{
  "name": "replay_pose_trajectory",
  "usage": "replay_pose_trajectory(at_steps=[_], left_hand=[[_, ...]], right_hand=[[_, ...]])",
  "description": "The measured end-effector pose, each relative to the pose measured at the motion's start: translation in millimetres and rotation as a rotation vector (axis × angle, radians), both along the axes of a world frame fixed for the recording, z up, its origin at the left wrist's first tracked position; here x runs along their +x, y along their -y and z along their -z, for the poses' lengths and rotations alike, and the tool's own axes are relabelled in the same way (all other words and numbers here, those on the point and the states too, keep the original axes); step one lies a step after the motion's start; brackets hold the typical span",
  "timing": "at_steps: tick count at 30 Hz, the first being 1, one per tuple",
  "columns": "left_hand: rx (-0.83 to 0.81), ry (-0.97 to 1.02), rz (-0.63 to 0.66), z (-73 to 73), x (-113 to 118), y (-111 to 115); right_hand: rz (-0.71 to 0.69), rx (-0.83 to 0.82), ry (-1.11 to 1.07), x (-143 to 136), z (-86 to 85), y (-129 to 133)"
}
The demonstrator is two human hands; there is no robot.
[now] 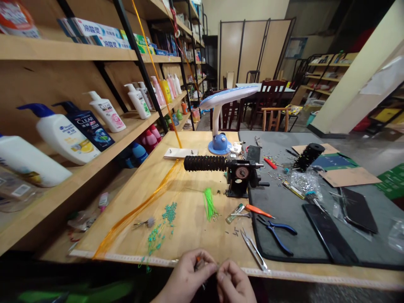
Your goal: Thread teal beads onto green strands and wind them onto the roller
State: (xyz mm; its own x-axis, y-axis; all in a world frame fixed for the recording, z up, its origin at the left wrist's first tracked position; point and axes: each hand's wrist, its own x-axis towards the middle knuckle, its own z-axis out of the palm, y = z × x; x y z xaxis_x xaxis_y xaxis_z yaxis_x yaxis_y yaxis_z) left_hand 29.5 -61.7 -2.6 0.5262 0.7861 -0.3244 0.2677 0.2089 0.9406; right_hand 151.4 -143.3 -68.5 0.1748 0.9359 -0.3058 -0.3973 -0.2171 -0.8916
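Note:
At the front edge of the table, my left hand [191, 275] is closed, its thumb and forefinger pinched together. A small dark object with an orange part [198, 262] shows inside its curled fingers; its kind is mostly hidden. Close beside it, my right hand [234, 281] is also closed in a pinch, fingertips nearly meeting those of the left. Whatever lies between the fingertips is too small to make out. Ahead of the hands lie a bundle of bright green strands [208, 205], turquoise beads on thin threads [169, 212] and a pair of thread snips [253, 249].
A hand-cranked winder [239, 176] with a black ridged roller [205, 163] stands mid-table. Orange threads [139, 202] run to the left edge. On the grey mat [303, 231] lie blue-handled pliers [280, 231] and a black phone-like slab [328, 233]. A desk lamp [219, 143] stands behind.

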Motion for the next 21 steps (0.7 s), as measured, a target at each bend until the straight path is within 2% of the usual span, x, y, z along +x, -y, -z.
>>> replay_pose_trajectory(at_steps=[4,7,10,12,15,21], left_hand=[[0.100,-0.058,-0.013,-6.5,5,-6],[0.189,-0.107,-0.024,-10.4,7,-7],[0.268,-0.156,0.004,-13.1,8,-6],[0.285,-0.154,0.025,-13.6,8,-5],[0.274,-0.124,0.054,-12.4,7,-5],[0.300,-0.192,0.017,-11.8,6,-8]], right_hand=[[-0.062,0.048,0.119,13,-10.9,-2],[-0.032,0.041,0.188,28,-26.2,-5],[-0.005,0.048,0.088,35,-41.0,-12],[-0.084,0.065,-0.023,33,-45.9,-18],[-0.156,0.055,-0.093,23,-42.8,-25],[-0.133,0.026,0.129,18,-27.9,-27]])
